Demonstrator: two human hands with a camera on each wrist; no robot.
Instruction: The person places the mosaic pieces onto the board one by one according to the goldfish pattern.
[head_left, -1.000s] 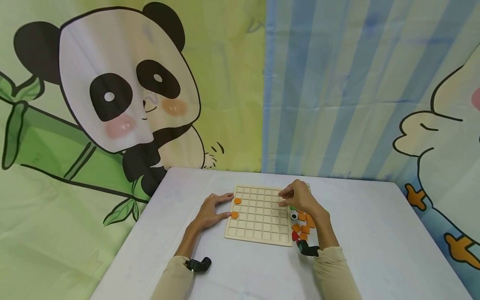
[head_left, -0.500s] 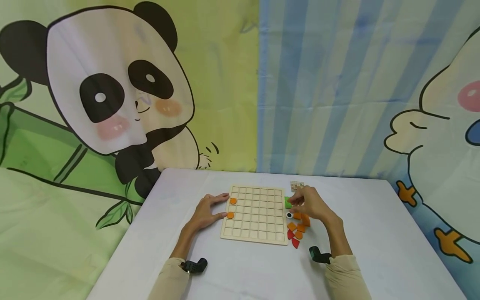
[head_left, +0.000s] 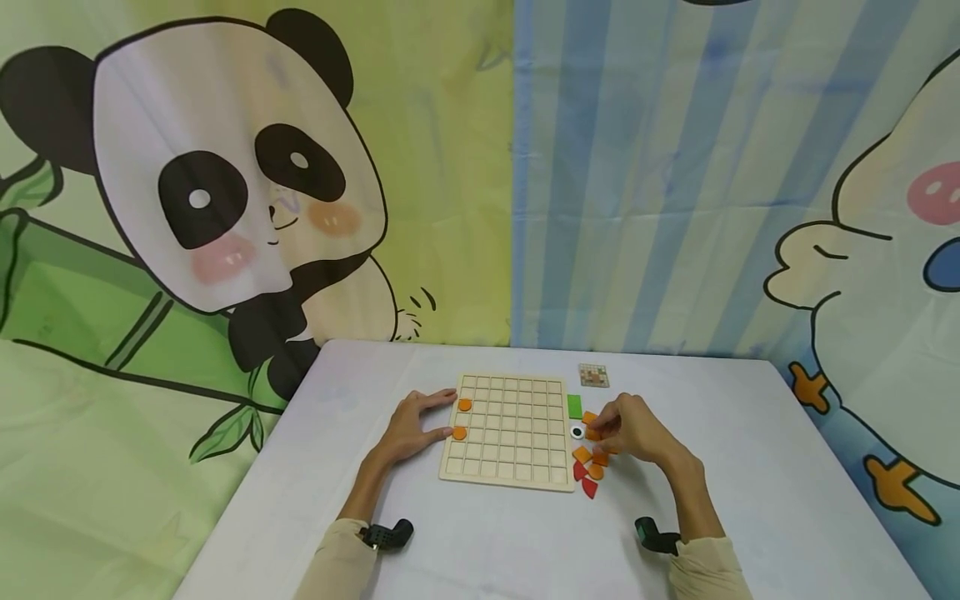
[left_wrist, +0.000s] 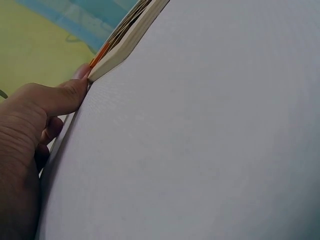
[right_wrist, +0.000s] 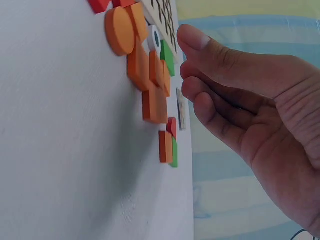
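Note:
A pale wooden grid board (head_left: 517, 433) lies on the table with two orange round pieces (head_left: 465, 405) in squares along its left side. My left hand (head_left: 407, 425) touches the board's left edge with its thumb and fingertips; in the left wrist view the thumb (left_wrist: 62, 100) meets the rim. Over the loose pieces on the board's right, my right hand (head_left: 633, 427) hovers with fingers loosely bent. Nothing shows between its thumb (right_wrist: 215, 52) and fingers. Below it lie several orange pieces (right_wrist: 156, 105), a white disc with a black centre (head_left: 577, 432) and red pieces (head_left: 589, 488).
A green piece (head_left: 574, 407) lies by the board's right edge. Farther back is a small patterned card (head_left: 593, 376). White table (head_left: 495, 542) spreads around the board, with a printed curtain (head_left: 450, 167) behind it.
My right hand has moved from over the board's right side, rightward and toward me, to the loose pieces. The card and green piece have come into view. My left hand stays at the board's edge.

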